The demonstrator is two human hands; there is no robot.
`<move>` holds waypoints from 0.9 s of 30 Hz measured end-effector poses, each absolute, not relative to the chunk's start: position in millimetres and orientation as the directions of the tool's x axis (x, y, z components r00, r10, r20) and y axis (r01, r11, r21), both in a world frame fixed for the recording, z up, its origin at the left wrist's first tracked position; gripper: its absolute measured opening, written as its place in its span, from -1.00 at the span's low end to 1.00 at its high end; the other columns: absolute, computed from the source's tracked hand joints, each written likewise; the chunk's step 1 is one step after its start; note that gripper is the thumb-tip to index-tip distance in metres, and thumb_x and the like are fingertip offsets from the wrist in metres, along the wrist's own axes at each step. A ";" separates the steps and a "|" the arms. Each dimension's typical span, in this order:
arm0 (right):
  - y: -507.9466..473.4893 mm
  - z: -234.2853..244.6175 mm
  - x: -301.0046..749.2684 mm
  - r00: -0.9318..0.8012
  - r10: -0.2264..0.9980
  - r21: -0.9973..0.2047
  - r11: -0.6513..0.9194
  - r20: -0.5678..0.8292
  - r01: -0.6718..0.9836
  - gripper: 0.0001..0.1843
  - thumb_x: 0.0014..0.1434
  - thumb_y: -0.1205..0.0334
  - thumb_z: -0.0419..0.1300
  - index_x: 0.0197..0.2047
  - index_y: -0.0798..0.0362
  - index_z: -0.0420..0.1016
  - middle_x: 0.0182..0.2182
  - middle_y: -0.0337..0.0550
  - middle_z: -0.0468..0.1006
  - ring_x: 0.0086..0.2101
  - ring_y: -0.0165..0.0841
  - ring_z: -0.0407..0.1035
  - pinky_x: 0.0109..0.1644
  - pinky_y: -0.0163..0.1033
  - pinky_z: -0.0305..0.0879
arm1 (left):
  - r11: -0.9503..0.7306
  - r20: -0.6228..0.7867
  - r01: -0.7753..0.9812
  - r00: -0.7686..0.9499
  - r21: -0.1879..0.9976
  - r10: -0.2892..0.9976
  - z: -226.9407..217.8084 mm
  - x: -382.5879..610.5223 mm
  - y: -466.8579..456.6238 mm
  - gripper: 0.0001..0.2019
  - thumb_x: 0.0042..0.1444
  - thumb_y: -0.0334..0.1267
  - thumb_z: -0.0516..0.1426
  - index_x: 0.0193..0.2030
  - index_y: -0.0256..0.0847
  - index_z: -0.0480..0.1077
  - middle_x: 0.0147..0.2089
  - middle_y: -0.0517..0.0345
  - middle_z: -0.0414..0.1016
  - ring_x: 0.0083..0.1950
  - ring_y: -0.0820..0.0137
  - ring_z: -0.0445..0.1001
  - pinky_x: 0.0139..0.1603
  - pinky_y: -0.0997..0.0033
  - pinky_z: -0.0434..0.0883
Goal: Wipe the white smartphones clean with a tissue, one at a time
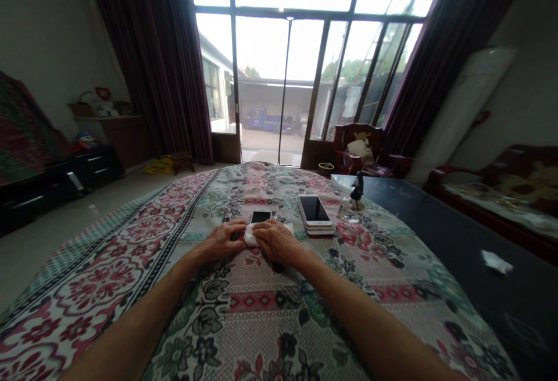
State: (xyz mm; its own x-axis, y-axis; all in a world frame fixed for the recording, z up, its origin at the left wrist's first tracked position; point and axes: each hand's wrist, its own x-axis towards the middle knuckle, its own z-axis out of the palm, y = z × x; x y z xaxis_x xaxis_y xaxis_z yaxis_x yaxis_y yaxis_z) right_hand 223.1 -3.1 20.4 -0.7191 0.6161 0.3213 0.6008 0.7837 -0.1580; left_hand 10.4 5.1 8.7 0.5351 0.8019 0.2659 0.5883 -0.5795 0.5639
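A small smartphone [261, 216] with a dark screen and light frame lies on the patterned tablecloth in front of me; its near part is hidden under a white tissue [251, 237] and my hands. My left hand [223, 240] is closed at the phone's left edge, thumb and fingers bent around it. My right hand [275, 242] presses the bunched tissue down on the phone with its fingers together. Right of it lies a stack of white smartphones [315, 212], the top one screen up. Beyond stands a clear glass bottle [352, 209] with a black pump top [357, 186].
The floral tablecloth [261, 326] covers the table. A dark glossy surface [418, 212] adjoins on the right, with a crumpled white tissue [497, 262] on it. Wooden seats [349, 163] stand beyond, and glazed doors [283, 102] are at the back.
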 end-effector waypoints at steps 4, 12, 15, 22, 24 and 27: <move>5.9 21.8 229.7 -0.599 0.743 -0.137 0.654 0.298 0.744 -0.74 0.31 0.35 -0.01 -0.20 0.08 0.52 -0.14 -0.05 0.54 -0.18 -0.33 0.33 -0.04 -0.23 0.15 | -0.563 0.249 0.595 0.528 0.574 0.812 10.9 10.3 4.2 -0.69 0.02 -0.21 0.16 -0.06 -0.08 0.53 0.13 0.17 0.47 0.17 0.20 0.37 0.25 0.27 0.24; -1.0 23.3 222.5 -0.650 0.717 -0.046 0.680 0.253 0.732 -0.78 0.22 0.33 0.11 -0.11 -0.02 0.52 -0.02 -0.09 0.46 -0.13 -0.26 0.27 -0.08 -0.23 0.15 | -0.566 0.261 0.595 0.522 0.570 0.812 3.8 6.3 9.9 -0.66 0.00 -0.19 0.19 -0.03 -0.06 0.52 0.20 0.13 0.42 0.19 0.20 0.37 0.25 0.27 0.24; -5.5 24.8 215.2 -0.705 0.665 -0.057 0.736 0.244 0.675 -0.79 0.21 0.30 0.14 -0.10 -0.04 0.53 -0.03 -0.10 0.46 -0.13 -0.26 0.26 -0.08 -0.21 0.14 | -0.604 0.271 0.574 0.561 0.554 0.782 6.3 8.4 8.1 -0.70 0.04 -0.21 0.16 -0.07 -0.09 0.53 0.13 0.13 0.47 0.14 0.23 0.40 0.21 0.30 0.28; -1.8 35.6 224.8 -0.739 0.649 -0.064 0.757 0.179 0.650 -0.80 0.16 0.41 0.14 -0.30 -0.02 0.56 -0.14 -0.15 0.51 -0.20 -0.32 0.28 -0.17 -0.25 0.09 | -0.558 0.284 0.605 0.493 0.568 0.823 7.3 10.2 4.8 -0.67 -0.03 -0.23 0.21 -0.06 -0.07 0.54 0.12 0.12 0.48 0.16 0.20 0.39 0.23 0.23 0.28; 1.4 36.5 230.7 -0.695 0.692 -0.061 0.716 0.194 0.696 -0.79 0.16 0.43 0.13 -0.29 0.00 0.56 -0.14 -0.12 0.51 -0.21 -0.32 0.29 -0.19 -0.25 0.08 | -0.564 0.274 0.598 0.510 0.569 0.816 7.4 9.8 5.0 -0.65 -0.02 -0.24 0.20 -0.04 -0.07 0.53 0.13 0.14 0.48 0.18 0.18 0.38 0.24 0.22 0.27; 3.5 34.5 233.2 -0.642 0.735 -0.043 0.664 0.218 0.746 -0.78 0.17 0.41 0.12 -0.21 -0.01 0.56 -0.12 -0.09 0.49 -0.19 -0.30 0.28 -0.18 -0.25 0.08 | -0.569 0.268 0.599 0.519 0.563 0.812 8.0 9.5 5.8 -0.61 -0.02 -0.25 0.19 0.01 -0.12 0.51 0.18 0.10 0.45 0.21 0.17 0.36 0.27 0.22 0.25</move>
